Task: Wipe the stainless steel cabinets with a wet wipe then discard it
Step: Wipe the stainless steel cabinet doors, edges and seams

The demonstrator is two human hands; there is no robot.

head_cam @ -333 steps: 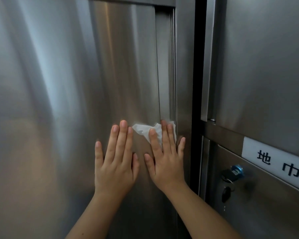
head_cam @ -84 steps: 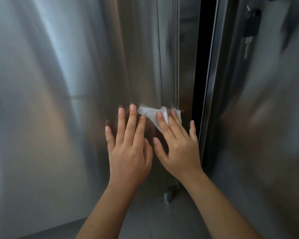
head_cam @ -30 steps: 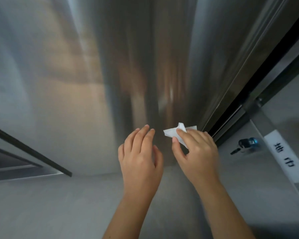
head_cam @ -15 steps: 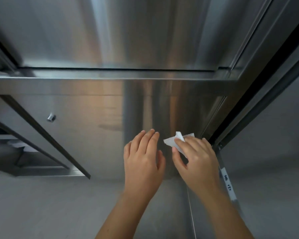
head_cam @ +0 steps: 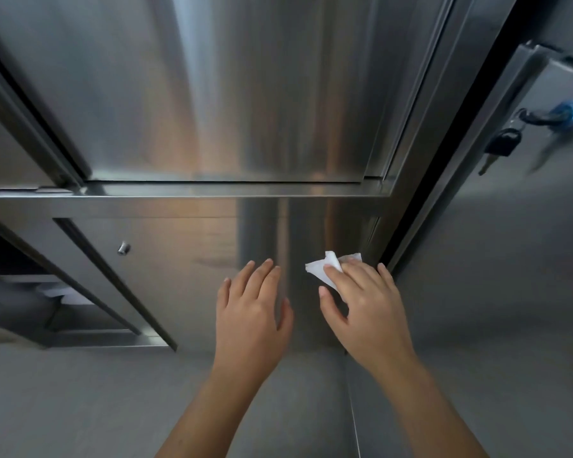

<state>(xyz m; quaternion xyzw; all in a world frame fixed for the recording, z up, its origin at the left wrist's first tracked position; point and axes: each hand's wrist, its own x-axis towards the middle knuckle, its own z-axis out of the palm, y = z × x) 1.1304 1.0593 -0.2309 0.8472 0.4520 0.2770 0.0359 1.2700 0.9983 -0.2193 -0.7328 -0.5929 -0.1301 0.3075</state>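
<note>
The white wet wipe [head_cam: 325, 264] lies crumpled against the lower panel [head_cam: 212, 246] of the stainless steel cabinet, close to that panel's right edge. My right hand [head_cam: 368, 305] presses the wipe onto the steel with its fingers laid over it and the thumb spread apart. My left hand [head_cam: 248, 312] is beside it on the left, fingers relaxed against or just off the panel, holding nothing. Above a horizontal ledge rises the tall upper door [head_cam: 245, 94].
A small metal knob [head_cam: 123, 248] sticks out of the lower panel on the left. Further left a dark opening [head_cam: 63, 302] shows papers inside. A dark gap [head_cam: 444, 166] separates the right cabinet, where a key [head_cam: 503, 145] hangs below a blue lock [head_cam: 566, 110]. Grey floor [head_cam: 80, 391] lies below.
Over the last second the view has swung down to the lower panel. Both hands keep their side-by-side pose, and the wipe stays under my right fingers near the panel's right edge.
</note>
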